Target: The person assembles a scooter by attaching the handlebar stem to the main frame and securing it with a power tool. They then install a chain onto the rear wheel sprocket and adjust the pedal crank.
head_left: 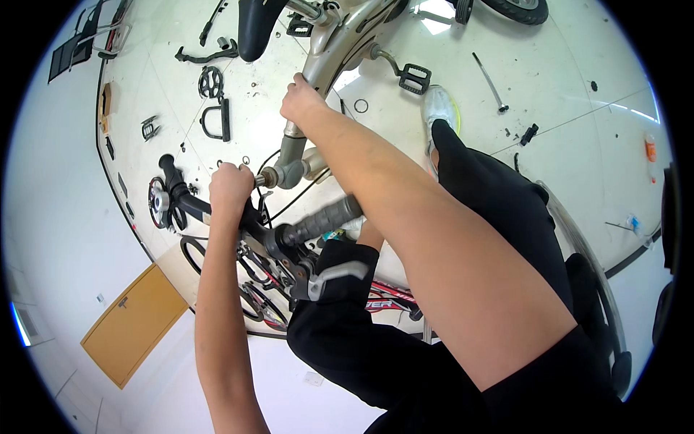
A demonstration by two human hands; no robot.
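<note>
A bicycle with a beige-grey frame (340, 54) stretches up from the middle of the view. My right hand (301, 103) is closed round its tube, below the black saddle (254, 29). Lower left, my left hand (231, 189) is wrapped round the middle of the black handlebar (194, 207), beside the metal stem end (266, 178) at the head tube (291, 168). One rubber grip (323, 220) and a silver brake lever (336, 276) lie close to my right forearm. Black cables run by the head tube. My fingers hide the clamped part of the handlebar.
Loose parts lie on the tiled floor: a chainring (211, 82), a U-lock-shaped piece (215, 120), a pedal (150, 128) and a long-handled tool (490, 83). Red and black bicycles (264, 304) stand below left. A mounted pedal (414, 79) is near my shoe (439, 107). A chair's metal frame (589, 253) curves at right.
</note>
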